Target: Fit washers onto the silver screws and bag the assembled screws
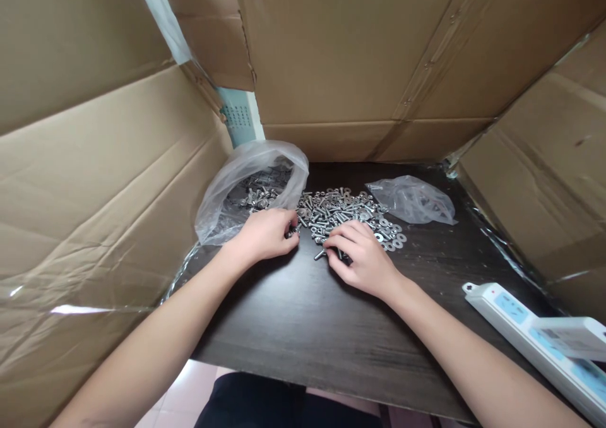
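Head view, only one available. A heap of bolts, mixed with washers, is spread on the far middle of the dark desk. Flat washers are gathered at the heap's right, near edge, some overlapped.

Left hand: placed at the heap's left, near side. Its fingers are curled in toward the thumb, clamped on small metal pieces (type can't be made out, mostly covered).

Right hand: placed palm down over the heap's near edge. Its fingers are bent, and a single bolt is seen at the tips, its end pointed left and near. Whether it is gripped or only touched cannot be told. More metal is partly hidden under the hand.

Far left, a clear plastic bag is laid with its mouth toward the heap; more hardware is seen in it and at its opening. Far right, a second, flatter plastic bag is laid just beside the heap. A white power strip is set along the right side, well apart from the heap. The desk is enclosed left, far and right by cardboard walls.
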Tool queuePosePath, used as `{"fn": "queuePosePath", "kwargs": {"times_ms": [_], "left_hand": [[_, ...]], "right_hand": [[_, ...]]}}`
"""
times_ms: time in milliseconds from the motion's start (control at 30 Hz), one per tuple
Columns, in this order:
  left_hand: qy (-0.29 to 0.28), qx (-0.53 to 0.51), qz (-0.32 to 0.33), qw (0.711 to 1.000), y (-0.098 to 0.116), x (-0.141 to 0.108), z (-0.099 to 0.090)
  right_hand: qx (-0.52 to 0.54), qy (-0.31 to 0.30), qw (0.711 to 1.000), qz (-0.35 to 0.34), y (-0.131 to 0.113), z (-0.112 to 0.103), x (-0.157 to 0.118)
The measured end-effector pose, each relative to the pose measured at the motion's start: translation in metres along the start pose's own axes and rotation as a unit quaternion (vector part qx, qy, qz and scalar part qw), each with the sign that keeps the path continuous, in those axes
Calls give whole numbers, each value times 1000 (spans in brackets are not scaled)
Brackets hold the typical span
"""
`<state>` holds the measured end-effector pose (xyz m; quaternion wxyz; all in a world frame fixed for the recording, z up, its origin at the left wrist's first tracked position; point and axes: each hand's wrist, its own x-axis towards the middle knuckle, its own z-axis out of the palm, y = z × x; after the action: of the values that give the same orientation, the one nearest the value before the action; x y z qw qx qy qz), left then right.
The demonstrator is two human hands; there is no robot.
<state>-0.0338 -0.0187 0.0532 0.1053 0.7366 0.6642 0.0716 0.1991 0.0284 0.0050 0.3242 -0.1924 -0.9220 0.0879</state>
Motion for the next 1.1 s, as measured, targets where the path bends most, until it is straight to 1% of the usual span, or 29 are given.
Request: {"fn": "queuePosePath", "kwargs": {"times_ms": [167, 267, 367, 467, 567, 633, 800, 1000, 1100], "left_hand": [[18, -35, 26, 999, -2, 4, 8], [36, -43, 41, 998, 2, 5, 14], [55, -43, 9, 998, 9, 5, 21], [71, -50, -24, 996, 13, 6, 27], [77, -62, -25, 995, 13, 8, 29], [78, -65, -20, 995, 12, 9, 29], [82, -70, 13, 994, 4, 11, 26], [79, -117, 80, 987, -3, 11, 24], [65, -137, 102, 983, -3, 10, 25]], "right_hand": [[-19, -29, 999, 27, 3, 4, -2], [-35, -43, 998, 38, 5, 5, -3], [-40, -52, 997, 32, 5, 5, -4], [-23, -53, 998, 6, 5, 5, -4], [-2, -42, 999, -13, 4, 5, -3], [1, -33, 999, -10, 4, 5, -2], [-26, -22, 999, 23, 5, 5, -2], [-32, -57, 998, 25, 4, 5, -6], [-31, -56, 998, 27, 4, 5, -5]]}}
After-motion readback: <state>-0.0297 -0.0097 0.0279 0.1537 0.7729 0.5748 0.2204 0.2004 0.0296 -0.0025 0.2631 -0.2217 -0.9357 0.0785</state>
